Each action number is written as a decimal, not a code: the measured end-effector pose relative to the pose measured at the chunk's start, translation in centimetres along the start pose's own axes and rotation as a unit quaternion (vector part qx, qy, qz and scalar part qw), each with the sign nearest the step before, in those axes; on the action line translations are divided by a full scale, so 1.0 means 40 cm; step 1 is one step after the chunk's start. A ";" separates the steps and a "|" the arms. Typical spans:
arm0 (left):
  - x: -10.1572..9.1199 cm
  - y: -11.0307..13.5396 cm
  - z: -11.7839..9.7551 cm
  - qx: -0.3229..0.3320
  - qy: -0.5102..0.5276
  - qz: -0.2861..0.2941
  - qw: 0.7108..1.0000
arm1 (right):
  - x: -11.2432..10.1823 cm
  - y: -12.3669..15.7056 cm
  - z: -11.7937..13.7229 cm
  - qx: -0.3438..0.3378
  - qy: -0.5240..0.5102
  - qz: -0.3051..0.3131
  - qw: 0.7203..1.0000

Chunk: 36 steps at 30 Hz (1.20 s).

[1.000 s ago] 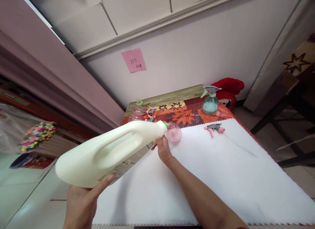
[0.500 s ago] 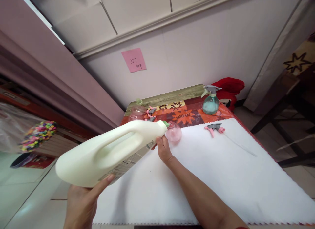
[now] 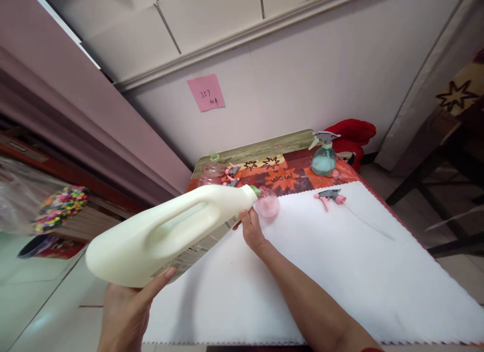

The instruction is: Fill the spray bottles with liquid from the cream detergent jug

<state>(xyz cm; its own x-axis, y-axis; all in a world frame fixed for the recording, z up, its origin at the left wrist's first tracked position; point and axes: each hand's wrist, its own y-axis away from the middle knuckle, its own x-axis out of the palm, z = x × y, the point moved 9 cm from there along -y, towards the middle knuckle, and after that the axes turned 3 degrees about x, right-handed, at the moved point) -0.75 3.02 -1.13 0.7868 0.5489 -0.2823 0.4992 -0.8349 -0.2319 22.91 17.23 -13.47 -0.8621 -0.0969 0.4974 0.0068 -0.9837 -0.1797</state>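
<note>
A large cream-coloured detergent jug (image 3: 124,251) lies tilted in both hands, its mouth pointing right. My left hand (image 3: 132,306) supports its base from below, thumb along the label side. Close to the neck, my right hand (image 3: 250,230) grips the jug, its fingers partly hidden underneath. The jug's green spout (image 3: 256,190) meets the neck of a round pink see-through bottle (image 3: 267,204), which stands on the white cloth. Some pinkish, cloudy content shows in the bottle. To its right lies a grey and pink spray head (image 3: 330,197) with a thin clear tube.
A teal spray bottle (image 3: 323,160) stands at the table's back right. Pink clear bottles (image 3: 212,170), more spray heads (image 3: 233,171) and a green cap (image 3: 214,156) are at the back left. Behind the table, a pink note (image 3: 206,93) hangs on the wall.
</note>
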 end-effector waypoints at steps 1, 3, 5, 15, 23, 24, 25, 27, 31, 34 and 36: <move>0.000 -0.001 0.002 -0.001 0.000 0.001 1.000 | 0.000 0.000 -0.001 0.000 0.000 0.000 1.000; 0.000 -0.002 0.003 0.001 -0.002 0.002 1.000 | 0.000 0.001 -0.002 0.000 0.000 0.002 1.000; 0.001 -0.003 0.000 0.005 -0.004 0.002 1.000 | 0.000 0.001 -0.004 0.001 -0.001 0.004 1.000; 0.005 -0.002 -0.005 0.011 0.006 0.009 1.000 | -0.001 0.002 -0.010 0.004 -0.002 0.001 1.000; 0.000 -0.003 -0.002 0.008 -0.006 0.005 1.000 | -0.001 0.002 -0.005 0.003 -0.002 0.002 1.000; 0.001 -0.002 -0.005 0.006 -0.006 0.003 1.000 | 0.000 0.002 -0.004 0.002 -0.003 0.002 1.000; 0.002 -0.002 -0.009 0.004 -0.009 -0.001 1.000 | 0.000 0.002 -0.004 0.002 -0.003 0.002 1.000; 0.002 -0.001 -0.017 0.005 -0.017 -0.009 1.000 | 0.000 0.001 -0.004 0.002 -0.003 0.001 1.000; 0.000 -0.004 -0.014 0.008 -0.021 -0.008 1.000 | -0.002 0.000 -0.006 0.002 -0.002 -0.003 1.000; -0.006 -0.006 0.000 0.004 -0.022 -0.006 1.000 | -0.003 0.000 -0.006 0.002 -0.002 -0.003 1.000; -0.006 -0.006 0.004 0.005 -0.022 -0.004 1.000 | -0.003 0.001 -0.005 0.001 -0.002 -0.001 1.000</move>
<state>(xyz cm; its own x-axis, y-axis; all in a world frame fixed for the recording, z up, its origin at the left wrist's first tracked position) -1.14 3.09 -1.16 0.7665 0.5563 -0.3210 0.5011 -0.8306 -0.2429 22.89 17.23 -13.72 -0.8597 -0.0951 0.5018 0.0054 -0.9842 -0.1772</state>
